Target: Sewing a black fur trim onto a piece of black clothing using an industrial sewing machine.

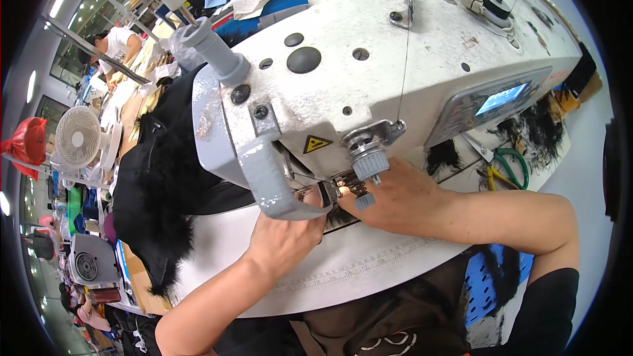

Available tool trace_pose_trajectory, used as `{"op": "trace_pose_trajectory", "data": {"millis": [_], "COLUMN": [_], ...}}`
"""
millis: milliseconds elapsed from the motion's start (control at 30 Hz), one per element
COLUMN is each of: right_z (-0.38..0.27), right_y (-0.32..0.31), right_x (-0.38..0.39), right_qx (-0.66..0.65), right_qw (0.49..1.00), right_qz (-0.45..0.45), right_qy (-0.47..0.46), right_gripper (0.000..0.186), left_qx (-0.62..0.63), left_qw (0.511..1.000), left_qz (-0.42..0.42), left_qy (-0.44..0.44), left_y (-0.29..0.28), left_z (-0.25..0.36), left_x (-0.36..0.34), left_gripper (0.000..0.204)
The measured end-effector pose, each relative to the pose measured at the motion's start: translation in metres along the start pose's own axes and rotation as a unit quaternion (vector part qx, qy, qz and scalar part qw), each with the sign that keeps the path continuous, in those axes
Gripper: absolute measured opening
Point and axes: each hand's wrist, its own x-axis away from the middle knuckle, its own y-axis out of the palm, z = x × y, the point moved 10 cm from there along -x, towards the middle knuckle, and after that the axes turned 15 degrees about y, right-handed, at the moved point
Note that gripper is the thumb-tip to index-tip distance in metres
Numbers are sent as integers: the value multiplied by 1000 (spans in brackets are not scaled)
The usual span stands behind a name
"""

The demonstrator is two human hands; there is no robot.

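A white sewing machine (323, 32) fills the upper middle, with a small lit panel on its right side. Its needle area (330, 191) is partly covered by a grey guard. My left hand (283, 237) is bent in under that guard, fingertips hidden at the needle. My right hand (395, 194) reaches in behind the tension knob with curled fingers, close to a strip of dark material. What either hand grips is hidden. Black fabric with fluffy trim (155, 204) spreads left of the needle, over the pale worktop (356, 277) with its printed ruler.
Scissors (511, 161), yellow-handled snips (491, 178) and black fluff (531, 131) lie at right. A blue perforated panel (481, 296) sits below the worktop. At left are a white fan (78, 137), a red bag (26, 145) and cluttered tables, with co-workers (115, 52) farther off.
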Motion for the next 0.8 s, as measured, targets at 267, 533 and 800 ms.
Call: {"op": "trace_pose_trajectory", "data": {"millis": [267, 533, 800], "right_z": [15, 9, 32], "right_y": [6, -6, 41], "right_x": [1, 7, 6], "right_qx": [-2, 25, -62], "right_qw": [999, 996, 975], "right_qz": [35, 83, -169], "right_qy": [38, 13, 133], "right_gripper": [14, 7, 34], "left_qx": [49, -8, 66], "left_qw": [999, 999, 995], "left_qz": [6, 19, 51], "left_qy": [-11, -35, -45], "left_y": [13, 11, 15], "left_z": [-6, -9, -16], "left_x": [1, 1, 1], "left_gripper": [22, 9, 8]}}
